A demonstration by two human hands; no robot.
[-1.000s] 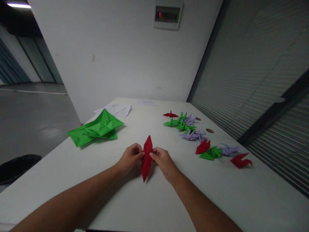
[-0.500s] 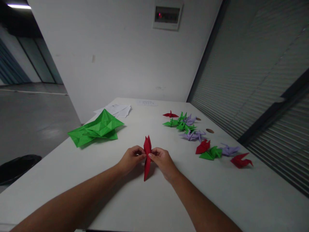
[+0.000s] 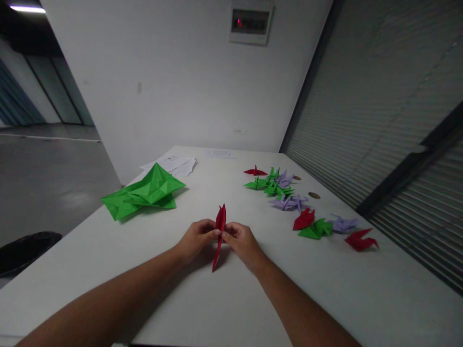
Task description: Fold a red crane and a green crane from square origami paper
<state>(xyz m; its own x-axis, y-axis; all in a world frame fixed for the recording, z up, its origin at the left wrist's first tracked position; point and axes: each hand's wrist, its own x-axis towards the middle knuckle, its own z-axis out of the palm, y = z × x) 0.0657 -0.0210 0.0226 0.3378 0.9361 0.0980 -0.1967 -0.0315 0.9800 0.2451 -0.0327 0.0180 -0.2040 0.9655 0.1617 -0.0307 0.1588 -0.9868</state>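
Note:
A narrow folded red origami paper (image 3: 220, 222) stands on end between my hands, just above the white table (image 3: 202, 308). Its lower tip points towards me, and its upper end splits into two points. From the left, my left hand (image 3: 199, 237) pinches it near the middle with thumb and fingers. My right hand (image 3: 241, 239) grips it from the other side, its thumb close to the left thumb. The fingertips behind the paper are partly hidden.
Creased green paper sheets (image 3: 144, 190) lie at the left, with printed papers (image 3: 177, 164) behind them. Along the right are several origami cranes, including a green one (image 3: 318, 229), a purple one (image 3: 343, 224) and a red one (image 3: 360, 240). A black bin (image 3: 29, 248) stands beyond the left edge.
The red origami paper has turned and narrowed in my fingers, its lower tip swinging slightly left. Both thumbs have drawn a little closer together. The other things stay in place.

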